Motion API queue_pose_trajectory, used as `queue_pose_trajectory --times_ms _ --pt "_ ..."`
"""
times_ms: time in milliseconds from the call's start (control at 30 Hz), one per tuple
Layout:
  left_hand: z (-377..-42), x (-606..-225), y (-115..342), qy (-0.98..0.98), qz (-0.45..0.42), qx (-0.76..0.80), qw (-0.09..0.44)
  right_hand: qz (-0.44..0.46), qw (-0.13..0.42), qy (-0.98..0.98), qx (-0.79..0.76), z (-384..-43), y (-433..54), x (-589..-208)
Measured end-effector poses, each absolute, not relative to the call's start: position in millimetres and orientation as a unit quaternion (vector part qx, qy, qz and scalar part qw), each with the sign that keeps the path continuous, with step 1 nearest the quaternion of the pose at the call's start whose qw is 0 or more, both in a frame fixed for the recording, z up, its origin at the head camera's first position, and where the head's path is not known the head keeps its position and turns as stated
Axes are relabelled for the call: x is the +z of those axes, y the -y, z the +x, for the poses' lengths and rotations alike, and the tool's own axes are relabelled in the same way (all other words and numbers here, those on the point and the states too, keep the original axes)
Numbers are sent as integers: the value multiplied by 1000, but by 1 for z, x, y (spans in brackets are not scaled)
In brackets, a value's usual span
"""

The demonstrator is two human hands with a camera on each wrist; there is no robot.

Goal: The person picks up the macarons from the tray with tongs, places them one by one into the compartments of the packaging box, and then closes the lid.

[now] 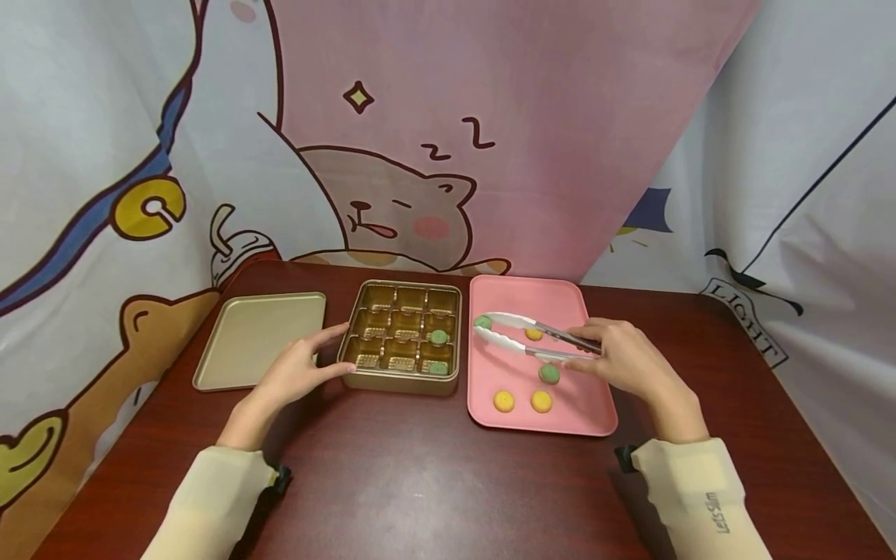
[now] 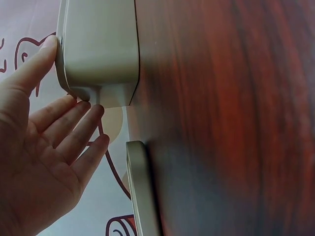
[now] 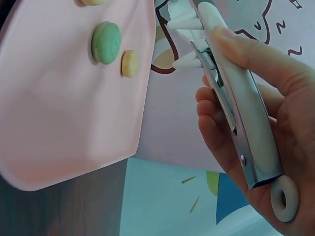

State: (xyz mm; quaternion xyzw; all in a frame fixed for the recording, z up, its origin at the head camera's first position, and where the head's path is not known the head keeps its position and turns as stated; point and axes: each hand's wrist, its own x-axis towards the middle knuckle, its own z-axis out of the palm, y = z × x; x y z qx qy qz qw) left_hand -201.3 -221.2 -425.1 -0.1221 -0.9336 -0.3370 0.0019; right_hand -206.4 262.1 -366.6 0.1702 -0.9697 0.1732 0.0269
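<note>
My right hand [image 1: 626, 358] grips a pair of metal tongs [image 3: 246, 113] with pale tips above the pink tray [image 1: 595, 416]. Between the tong tips is a green macaron [image 1: 483, 321], near the tray's left edge. My left hand [image 1: 297, 369] touches the left side of a gold box [image 1: 399, 381]; in the left wrist view its thumb lies at the rim and the fairly straight fingers meet the side wall. The box has a gold divided insert, with two green macarons [image 1: 439, 337] in its right column. Another green macaron [image 1: 549, 374] and several yellow macarons [image 1: 504, 400] lie on the tray.
A flat gold lid [image 1: 262, 338] lies on the dark red-brown table [image 1: 420, 482], left of the box. Behind the table hangs a cloth [image 1: 546, 140] printed with cartoon animals. The pink tray stands close to the box's right side.
</note>
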Motion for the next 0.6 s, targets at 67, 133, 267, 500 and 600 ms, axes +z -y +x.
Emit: queue_pose_trajectory --times_ms 67,133,267,500,600 --pt "-201 -425 221 933 -122 -338 1 172 32 970 170 -207 -261 -365" --pt "-201 -425 221 933 -123 -338 2 175 38 970 166 -208 -259 -364" --pt "-202 -426 222 934 -125 -334 5 178 44 969 165 -210 -256 -362" --pt "-202 -427 222 936 -122 -331 3 183 55 967 167 -213 -251 -359" --pt "-203 -427 222 935 -124 -332 6 187 63 966 165 -215 -249 -358"
